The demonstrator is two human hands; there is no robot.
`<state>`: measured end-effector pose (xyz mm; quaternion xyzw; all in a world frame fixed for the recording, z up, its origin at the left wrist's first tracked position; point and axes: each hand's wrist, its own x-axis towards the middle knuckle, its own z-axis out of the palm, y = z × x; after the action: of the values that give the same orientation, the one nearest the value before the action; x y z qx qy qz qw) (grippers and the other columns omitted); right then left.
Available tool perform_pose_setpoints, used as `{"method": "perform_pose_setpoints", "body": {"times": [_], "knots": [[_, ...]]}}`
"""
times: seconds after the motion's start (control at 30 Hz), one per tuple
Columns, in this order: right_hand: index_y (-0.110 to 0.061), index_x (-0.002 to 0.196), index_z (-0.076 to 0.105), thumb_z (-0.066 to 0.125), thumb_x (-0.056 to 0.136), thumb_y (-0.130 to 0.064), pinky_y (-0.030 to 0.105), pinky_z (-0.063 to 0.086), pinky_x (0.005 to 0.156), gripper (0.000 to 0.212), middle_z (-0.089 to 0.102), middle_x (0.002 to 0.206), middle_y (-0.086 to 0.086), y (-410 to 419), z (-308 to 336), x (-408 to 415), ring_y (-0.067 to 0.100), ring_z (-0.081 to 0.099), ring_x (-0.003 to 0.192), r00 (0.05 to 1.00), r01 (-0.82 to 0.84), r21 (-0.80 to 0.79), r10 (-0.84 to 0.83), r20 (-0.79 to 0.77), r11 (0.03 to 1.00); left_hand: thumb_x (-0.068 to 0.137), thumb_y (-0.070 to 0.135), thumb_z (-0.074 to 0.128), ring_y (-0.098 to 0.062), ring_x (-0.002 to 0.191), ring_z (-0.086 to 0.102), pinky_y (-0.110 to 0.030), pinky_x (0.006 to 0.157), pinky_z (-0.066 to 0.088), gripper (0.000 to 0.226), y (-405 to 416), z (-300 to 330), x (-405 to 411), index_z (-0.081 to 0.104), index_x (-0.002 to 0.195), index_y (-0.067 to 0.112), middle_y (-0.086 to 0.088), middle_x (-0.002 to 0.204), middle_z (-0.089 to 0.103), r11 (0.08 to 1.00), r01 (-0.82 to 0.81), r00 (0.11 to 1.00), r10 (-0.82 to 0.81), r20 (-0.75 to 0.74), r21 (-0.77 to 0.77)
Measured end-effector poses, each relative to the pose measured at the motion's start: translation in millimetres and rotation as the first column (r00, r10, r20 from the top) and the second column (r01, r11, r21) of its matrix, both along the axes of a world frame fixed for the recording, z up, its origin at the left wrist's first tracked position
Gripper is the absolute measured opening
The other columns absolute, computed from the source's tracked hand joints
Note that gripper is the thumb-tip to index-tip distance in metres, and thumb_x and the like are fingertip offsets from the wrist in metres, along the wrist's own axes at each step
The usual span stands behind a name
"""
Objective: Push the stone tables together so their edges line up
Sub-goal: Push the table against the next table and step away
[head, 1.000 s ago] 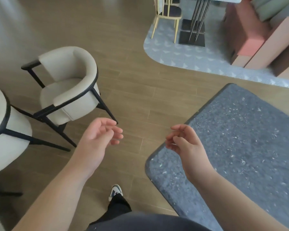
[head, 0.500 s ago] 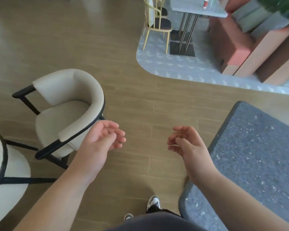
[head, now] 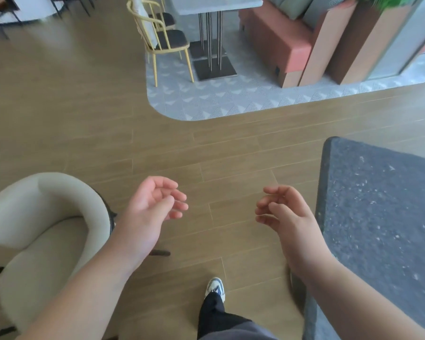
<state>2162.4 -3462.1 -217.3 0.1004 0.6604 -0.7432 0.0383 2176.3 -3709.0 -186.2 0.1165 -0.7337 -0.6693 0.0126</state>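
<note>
We are looking down from head height at our own two bare arms reaching forward over a wood-plank floor (head: 157, 143). Our left hand (head: 150, 207) is hanging in the air with its fingers loosely curled and gripping nothing. Our right hand (head: 287, 217) is doing the same, fingers relaxed and bent, touching nothing. The two hands are floating apart from each other, palms turned partly inward.

A dark grey speckled stone table (head: 383, 217) is filling the right side of the view, its rounded corner pointing away from us. Our right forearm is crossing in front of its near edge; the hand itself is sitting just left of the tabletop, not on it.

A cream upholstered armchair (head: 42, 229) with a dark frame is standing at lower left, beside our left arm. Below, one sneaker (head: 215, 287) and a dark trouser leg are showing. Farther off, a yellow chair (head: 162, 40) and a pale table on thin metal legs (head: 210, 40) are standing on grey patterned flooring (head: 231, 99).
</note>
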Motion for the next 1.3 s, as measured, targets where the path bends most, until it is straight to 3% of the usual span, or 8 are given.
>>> {"method": "perform_pose_setpoints", "body": {"times": [0.37,0.63,0.73,0.8,0.9,1.13,1.23,1.3], "knots": [[-0.009,0.111,0.060,0.038,0.095,0.013,0.033,0.056,0.078,0.035,0.067,0.081,-0.005,-58.8,19.2,-147.1,0.014,0.066,0.078,1.000,0.019,0.057,-0.018,-0.007,0.998,0.102,-0.008,0.042,-0.023,0.086,0.072,-0.038,0.081,0.061,0.023,-59.2,-8.6,-155.6,0.060,0.110,0.005,-0.002,0.090,0.073,0.997,0.050,0.999,-0.051,0.019,0.053],[-0.010,0.110,0.060,0.037,0.094,0.015,0.033,0.056,0.077,0.038,0.068,0.079,-0.006,-89.8,23.5,-268.4,0.013,0.066,0.077,0.982,0.190,0.104,-0.189,-0.022,0.976,0.101,-0.012,0.043,-0.020,0.082,0.071,-0.033,0.076,0.060,0.026,-78.9,-17.2,-316.8,0.060,0.104,0.008,0.000,0.087,0.073,0.963,0.244,0.969,-0.238,-0.069,0.115],[-0.013,0.108,0.061,0.038,0.092,0.013,0.035,0.056,0.077,0.039,0.068,0.079,-0.006,-93.2,37.8,-320.1,0.014,0.066,0.078,0.957,0.288,0.096,-0.282,-0.073,0.953,0.093,0.004,0.053,-0.020,0.081,0.071,-0.031,0.074,0.059,0.013,-76.6,-6.3,-388.6,0.059,0.103,0.009,-0.001,0.086,0.072,0.924,0.346,0.937,-0.334,-0.099,0.163],[-0.014,0.108,0.062,0.043,0.086,0.004,0.034,0.056,0.076,0.034,0.068,0.080,-0.005,-93.4,49.3,-349.2,0.015,0.066,0.078,0.938,0.335,0.072,-0.325,-0.119,0.940,0.085,0.014,0.052,-0.020,0.081,0.071,-0.029,0.073,0.058,0.020,-71.2,3.6,-430.4,0.060,0.103,0.010,-0.001,0.086,0.073,0.900,0.403,0.914,-0.386,-0.123,0.169],[-0.016,0.109,0.062,0.044,0.078,-0.007,0.030,0.058,0.076,0.036,0.069,0.081,-0.006,-84.3,58.5,-383.5,0.015,0.067,0.080,0.910,0.408,0.090,-0.395,-0.129,0.909,0.086,0.015,0.051,-0.021,0.083,0.072,-0.030,0.074,0.059,0.021,-55.0,14.5,-484.7,0.060,0.105,0.011,-0.001,0.089,0.073,0.856,0.495,0.867,-0.475,-0.152,0.147],[-0.016,0.108,0.062,0.044,0.082,-0.003,0.035,0.059,0.081,0.034,0.068,0.082,-0.006,-25.6,62.2,-427.5,0.014,0.067,0.081,0.804,0.591,0.078,-0.577,-0.145,0.803,0.084,0.029,0.057,-0.029,0.091,0.073,-0.034,0.077,0.059,0.018,28.3,26.8,-574.6,0.068,0.099,0.028,-0.007,0.097,0.073,0.742,0.660,0.746,-0.631,-0.212,0.115],[-0.014,0.109,0.061,0.040,0.091,0.009,0.041,0.058,0.085,0.036,0.068,0.082,-0.006,18.5,58.6,-448.3,0.014,0.067,0.081,0.754,0.654,0.065,-0.642,-0.141,0.754,0.088,0.024,0.055,-0.030,0.093,0.072,-0.038,0.079,0.058,0.019,84.5,25.7,-610.8,0.067,0.103,0.024,-0.007,0.098,0.072,0.691,0.717,0.693,-0.692,-0.203,0.092],[-0.014,0.110,0.061,0.042,0.090,0.006,0.039,0.058,0.084,0.034,0.068,0.082,-0.006,51.8,55.1,-463.1,0.014,0.067,0.082,0.716,0.695,0.052,-0.682,-0.150,0.717,0.090,0.017,0.051,-0.030,0.093,0.072,-0.039,0.080,0.057,0.021,127.3,23.5,-635.0,0.065,0.106,0.018,-0.006,0.097,0.072,0.662,0.744,0.664,-0.719,-0.207,0.087]]}}
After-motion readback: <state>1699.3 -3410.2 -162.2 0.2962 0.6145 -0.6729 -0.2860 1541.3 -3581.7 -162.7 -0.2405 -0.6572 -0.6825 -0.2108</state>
